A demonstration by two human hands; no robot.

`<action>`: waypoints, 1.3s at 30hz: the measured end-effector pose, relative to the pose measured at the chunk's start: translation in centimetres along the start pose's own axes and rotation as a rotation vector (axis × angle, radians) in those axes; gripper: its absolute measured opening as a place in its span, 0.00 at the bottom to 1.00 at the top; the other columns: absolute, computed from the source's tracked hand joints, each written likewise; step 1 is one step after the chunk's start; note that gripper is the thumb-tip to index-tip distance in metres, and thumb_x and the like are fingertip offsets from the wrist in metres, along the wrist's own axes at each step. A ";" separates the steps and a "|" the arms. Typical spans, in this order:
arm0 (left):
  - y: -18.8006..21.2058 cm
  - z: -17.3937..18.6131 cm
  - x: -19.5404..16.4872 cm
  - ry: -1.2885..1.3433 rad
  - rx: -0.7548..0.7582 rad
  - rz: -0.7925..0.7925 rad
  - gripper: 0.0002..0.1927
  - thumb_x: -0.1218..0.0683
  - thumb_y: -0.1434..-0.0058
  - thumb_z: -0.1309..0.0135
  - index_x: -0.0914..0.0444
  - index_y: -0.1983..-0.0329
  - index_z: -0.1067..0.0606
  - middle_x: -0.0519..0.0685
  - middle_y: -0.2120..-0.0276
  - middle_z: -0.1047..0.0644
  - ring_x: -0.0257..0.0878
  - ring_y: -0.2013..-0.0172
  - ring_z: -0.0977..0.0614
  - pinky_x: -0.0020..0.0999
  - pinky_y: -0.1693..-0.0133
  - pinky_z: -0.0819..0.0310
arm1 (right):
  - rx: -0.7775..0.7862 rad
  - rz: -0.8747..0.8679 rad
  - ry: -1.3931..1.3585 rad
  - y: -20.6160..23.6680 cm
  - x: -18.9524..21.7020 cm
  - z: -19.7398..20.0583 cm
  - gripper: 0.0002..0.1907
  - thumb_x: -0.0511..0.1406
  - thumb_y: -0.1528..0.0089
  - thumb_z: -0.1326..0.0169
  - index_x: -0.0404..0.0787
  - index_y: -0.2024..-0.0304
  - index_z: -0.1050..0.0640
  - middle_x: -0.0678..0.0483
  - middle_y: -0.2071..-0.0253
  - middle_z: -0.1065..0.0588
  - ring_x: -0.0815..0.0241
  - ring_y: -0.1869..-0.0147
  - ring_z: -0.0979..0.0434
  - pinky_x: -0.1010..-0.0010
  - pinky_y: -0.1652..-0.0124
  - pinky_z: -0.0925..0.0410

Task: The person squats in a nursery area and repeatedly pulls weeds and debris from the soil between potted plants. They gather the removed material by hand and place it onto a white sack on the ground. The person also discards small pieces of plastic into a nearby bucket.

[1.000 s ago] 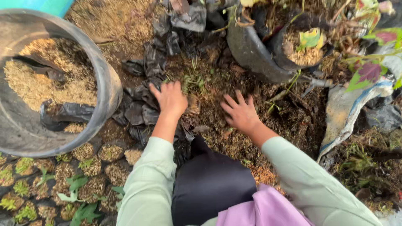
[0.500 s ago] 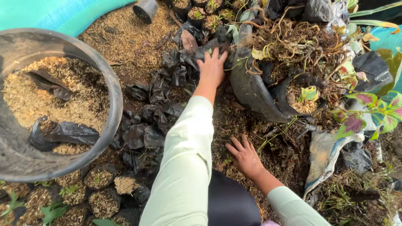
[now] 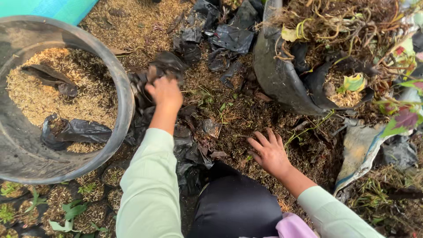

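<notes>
Just right of the grey tub (image 3: pixel 125 94) filled with husk, the left hand (image 3: pixel 165 92) is closed around a crumpled black plastic bag (image 3: pixel 165 66), which bunches out from the far side of its knuckles. Nearer and further right, the right hand (image 3: pixel 271 152) lies flat on the soil (image 3: pixel 238 114), fingers spread, holding nothing. More empty black bags (image 3: pixel 229 37) lie scattered beyond.

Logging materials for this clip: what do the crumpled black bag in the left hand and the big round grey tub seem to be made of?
Crumpled black bag, gripped by the left hand: thin plastic film, likely; it creases sharply and shows dull glints.
Big round grey tub: probably moulded plastic or rubber; smooth, matte, dusty wall with a rolled rim. It holds pale husk-like filling.
</notes>
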State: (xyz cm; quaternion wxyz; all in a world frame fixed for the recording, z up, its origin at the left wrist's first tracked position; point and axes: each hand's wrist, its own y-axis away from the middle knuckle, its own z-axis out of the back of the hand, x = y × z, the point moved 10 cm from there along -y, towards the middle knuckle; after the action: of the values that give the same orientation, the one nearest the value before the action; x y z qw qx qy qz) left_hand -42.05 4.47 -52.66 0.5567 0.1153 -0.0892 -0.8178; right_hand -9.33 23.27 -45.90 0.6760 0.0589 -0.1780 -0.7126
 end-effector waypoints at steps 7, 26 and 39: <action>-1.5 11.0 -18.5 0.427 -0.548 -0.541 0.38 0.49 0.52 0.31 0.54 0.36 0.29 0.58 0.33 0.37 0.58 0.33 0.37 0.66 0.47 0.37 | -0.076 0.114 0.112 -3.1 2.9 4.0 0.33 0.43 0.42 0.41 0.54 0.34 0.32 0.50 0.27 0.41 0.36 0.24 0.49 0.34 0.34 0.46; -1.4 0.1 -7.0 0.016 -0.030 -0.130 0.21 0.61 0.40 0.45 0.63 0.42 0.25 0.51 0.39 0.29 0.45 0.34 0.34 0.73 0.33 0.59 | 0.158 0.036 0.159 4.4 -4.5 -3.9 0.33 0.47 0.46 0.39 0.56 0.38 0.30 0.52 0.29 0.39 0.32 0.22 0.53 0.39 0.31 0.47; 5.3 -2.4 -10.4 0.254 -0.026 -0.285 0.27 0.45 0.37 0.41 0.58 0.36 0.27 0.55 0.37 0.30 0.54 0.35 0.37 0.63 0.36 0.50 | 0.004 0.011 0.131 -3.7 -3.5 -0.7 0.39 0.51 0.49 0.40 0.53 0.36 0.28 0.45 0.36 0.32 0.35 0.24 0.46 0.26 0.36 0.48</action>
State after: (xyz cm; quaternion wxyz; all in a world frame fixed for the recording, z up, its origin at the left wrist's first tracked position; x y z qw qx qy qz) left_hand -32.95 12.15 -52.61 0.4434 0.2216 0.0094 -0.8685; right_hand -12.27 26.72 -48.37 0.6899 0.1060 -0.1351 -0.7032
